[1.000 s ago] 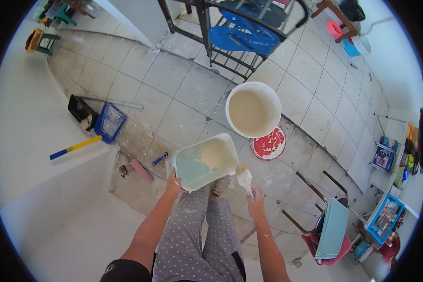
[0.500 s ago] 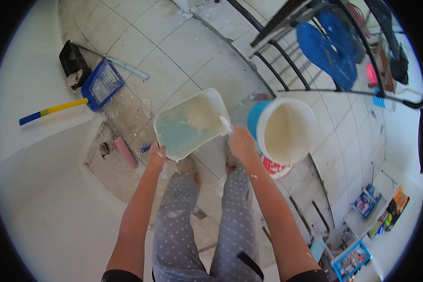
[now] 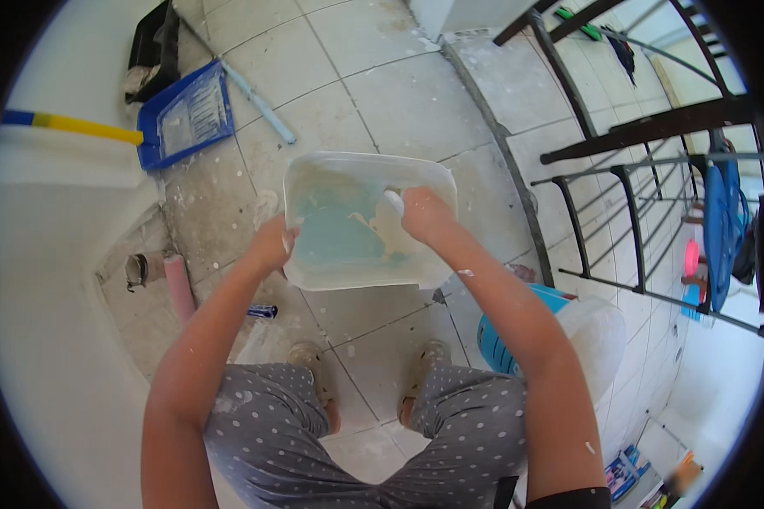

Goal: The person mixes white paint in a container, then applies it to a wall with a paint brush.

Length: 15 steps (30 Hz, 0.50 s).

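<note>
A white rectangular plastic tub (image 3: 369, 159) is held in front of me over the tiled floor. Pale cream paste (image 3: 406, 242) lies along its right side, and the left part of the bottom looks light green. At the tub's left edge my left hand (image 3: 271, 244) is closed, gripping the rim. Above the tub's right half, my right hand (image 3: 423, 215) is closed around a small white-smeared tool (image 3: 394, 202). Fingers hide most of that tool, so its kind cannot be made out. White smears dot my right forearm.
A blue-and-white bucket (image 3: 498, 343) stands to the right, partly behind my right arm. Left lie a blue dustpan (image 3: 182, 114), a black tray (image 3: 153, 55), a pink roller (image 3: 178, 287) and a blue-handled tool (image 3: 262, 311). A metal rack (image 3: 637, 225) occupies the right.
The tub has turned level and shifted slightly right. My right hand has moved from its right edge to over its inside. The bucket now appears lower and farther right.
</note>
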Each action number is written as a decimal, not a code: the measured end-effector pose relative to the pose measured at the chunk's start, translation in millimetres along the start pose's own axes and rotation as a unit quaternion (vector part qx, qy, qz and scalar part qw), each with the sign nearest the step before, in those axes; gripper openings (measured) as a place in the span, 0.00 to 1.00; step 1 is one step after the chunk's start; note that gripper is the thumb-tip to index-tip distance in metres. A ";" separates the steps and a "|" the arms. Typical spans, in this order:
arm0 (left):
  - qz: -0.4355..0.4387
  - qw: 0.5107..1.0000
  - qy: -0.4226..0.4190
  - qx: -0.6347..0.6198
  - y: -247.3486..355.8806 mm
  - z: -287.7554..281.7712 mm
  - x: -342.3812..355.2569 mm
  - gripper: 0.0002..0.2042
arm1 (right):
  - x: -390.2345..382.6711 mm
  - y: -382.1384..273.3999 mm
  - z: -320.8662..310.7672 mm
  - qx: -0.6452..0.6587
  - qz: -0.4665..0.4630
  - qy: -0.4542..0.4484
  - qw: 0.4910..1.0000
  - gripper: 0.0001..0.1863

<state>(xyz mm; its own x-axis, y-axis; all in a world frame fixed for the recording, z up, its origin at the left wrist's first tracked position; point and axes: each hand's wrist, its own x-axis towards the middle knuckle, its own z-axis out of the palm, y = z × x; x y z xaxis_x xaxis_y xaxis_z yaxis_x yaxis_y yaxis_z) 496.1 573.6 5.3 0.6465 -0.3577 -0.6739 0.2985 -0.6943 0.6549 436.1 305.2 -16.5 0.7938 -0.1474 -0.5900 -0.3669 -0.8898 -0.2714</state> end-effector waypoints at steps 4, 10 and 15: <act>-0.045 0.998 0.002 -0.038 -16.8 -13.6 42.4 0.15 | 10.5 -3.6 -15.2 -0.097 -0.034 -0.057 0.993 0.11; 0.238 0.946 0.044 0.214 -24.0 -30.2 64.1 0.13 | -11.8 -11.2 -18.4 -0.189 -0.038 -0.045 0.980 0.11; 0.153 0.949 0.052 0.271 20.4 -14.5 49.3 0.12 | -23.3 -2.6 -10.3 -0.041 -0.027 0.044 0.998 0.10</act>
<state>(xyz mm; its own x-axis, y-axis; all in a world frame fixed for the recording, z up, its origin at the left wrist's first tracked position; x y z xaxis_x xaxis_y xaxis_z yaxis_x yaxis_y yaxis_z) 544.3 550.8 -9.5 0.7186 -0.5501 -0.4254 -0.3005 -0.7974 0.5233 423.6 306.5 5.8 0.8524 -0.1318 -0.5060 -0.2835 -0.9296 -0.2354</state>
